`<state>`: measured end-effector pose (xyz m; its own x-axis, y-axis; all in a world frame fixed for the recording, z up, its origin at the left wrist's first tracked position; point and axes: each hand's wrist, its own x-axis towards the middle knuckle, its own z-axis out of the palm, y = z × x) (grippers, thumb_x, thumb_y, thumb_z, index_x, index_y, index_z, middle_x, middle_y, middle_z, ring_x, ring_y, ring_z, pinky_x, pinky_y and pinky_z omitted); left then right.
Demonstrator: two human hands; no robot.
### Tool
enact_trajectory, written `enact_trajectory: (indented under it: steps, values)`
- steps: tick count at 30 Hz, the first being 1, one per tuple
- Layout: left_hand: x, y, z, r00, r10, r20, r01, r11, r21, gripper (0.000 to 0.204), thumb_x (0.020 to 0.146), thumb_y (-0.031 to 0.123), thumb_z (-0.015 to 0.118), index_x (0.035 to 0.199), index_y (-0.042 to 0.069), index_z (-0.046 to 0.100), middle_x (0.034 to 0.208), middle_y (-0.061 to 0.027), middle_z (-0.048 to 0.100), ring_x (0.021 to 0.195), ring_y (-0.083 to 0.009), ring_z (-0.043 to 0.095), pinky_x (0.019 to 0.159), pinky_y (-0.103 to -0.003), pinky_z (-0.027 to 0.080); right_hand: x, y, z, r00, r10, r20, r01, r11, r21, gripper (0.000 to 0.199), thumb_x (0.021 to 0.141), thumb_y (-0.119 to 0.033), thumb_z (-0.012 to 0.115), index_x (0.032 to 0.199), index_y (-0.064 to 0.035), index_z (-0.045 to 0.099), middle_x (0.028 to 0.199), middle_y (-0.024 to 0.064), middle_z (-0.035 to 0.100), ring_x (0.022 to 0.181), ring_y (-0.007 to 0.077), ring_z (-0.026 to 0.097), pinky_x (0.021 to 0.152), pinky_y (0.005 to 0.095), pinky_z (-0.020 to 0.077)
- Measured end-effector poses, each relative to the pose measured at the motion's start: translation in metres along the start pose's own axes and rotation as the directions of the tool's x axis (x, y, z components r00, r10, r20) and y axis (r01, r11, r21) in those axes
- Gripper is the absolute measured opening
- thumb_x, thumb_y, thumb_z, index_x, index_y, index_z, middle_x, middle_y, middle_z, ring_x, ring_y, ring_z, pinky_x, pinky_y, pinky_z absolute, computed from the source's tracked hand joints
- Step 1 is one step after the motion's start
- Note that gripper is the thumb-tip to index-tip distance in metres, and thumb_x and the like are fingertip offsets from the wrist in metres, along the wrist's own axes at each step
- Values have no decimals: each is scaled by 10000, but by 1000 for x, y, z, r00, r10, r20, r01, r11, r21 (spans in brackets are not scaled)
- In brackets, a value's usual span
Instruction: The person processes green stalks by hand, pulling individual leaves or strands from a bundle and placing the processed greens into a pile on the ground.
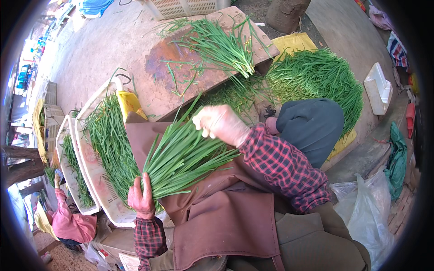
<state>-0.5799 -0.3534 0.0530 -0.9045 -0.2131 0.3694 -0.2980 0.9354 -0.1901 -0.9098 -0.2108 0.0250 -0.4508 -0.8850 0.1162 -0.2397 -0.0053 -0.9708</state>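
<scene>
worn wooden board [149, 81], loose green chives [221, 45] lying on it

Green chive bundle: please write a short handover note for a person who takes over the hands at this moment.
Left hand: closed on the base of the green chive bundle, held over the brown apron.
Right hand: gloved, fingers in the leaf tips of the same bundle; grip unclear.
Done: one loose heap lies on the wooden board, another heap on the yellow sheet.
Left: the white crate at the left is full of chives.
</scene>
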Motion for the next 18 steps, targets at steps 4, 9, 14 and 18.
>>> enact_trajectory:
  steps: [4, 9, 14, 18]
  values:
    - [-2, 2, 1, 999, -40, -26, 39, 999, -12, 403, 830, 36, 614, 1230, 31, 666, 1066, -173, 665, 686, -260, 598, 585, -338, 490, 3, -15, -19, 893, 432, -129, -286, 764, 578, 147, 921, -69, 566, 899, 0, 695, 743, 69, 680, 581, 104, 596, 539, 237, 484]
    - [-5, 4, 2, 996, -88, -30, 87, 996, -20, 421, 841, 42, 608, 1259, 32, 652, 1061, -168, 667, 686, -262, 601, 587, -348, 493, -22, -7, -36, 933, 358, 19, -356, 918, 177, 136, 905, -102, 599, 946, -26, 705, 828, 67, 713, 714, 128, 664, 707, 272, 534]
    - [-7, 6, 4, 993, -113, -38, 112, 994, -18, 415, 841, 44, 614, 1253, 28, 657, 1064, -169, 667, 685, -262, 602, 586, -348, 491, -32, 13, -37, 983, 170, 73, -136, 933, -333, 198, 880, -204, 677, 974, -33, 712, 931, 118, 713, 866, 248, 689, 801, 346, 534]
    - [-7, 8, 6, 990, -125, -66, 124, 992, -16, 410, 840, 41, 616, 1247, 29, 662, 1060, -166, 670, 690, -264, 607, 590, -352, 492, -24, 20, -25, 958, 257, 131, -215, 939, -269, 286, 869, -255, 703, 1040, -26, 715, 1016, 156, 701, 972, 311, 673, 856, 376, 524]
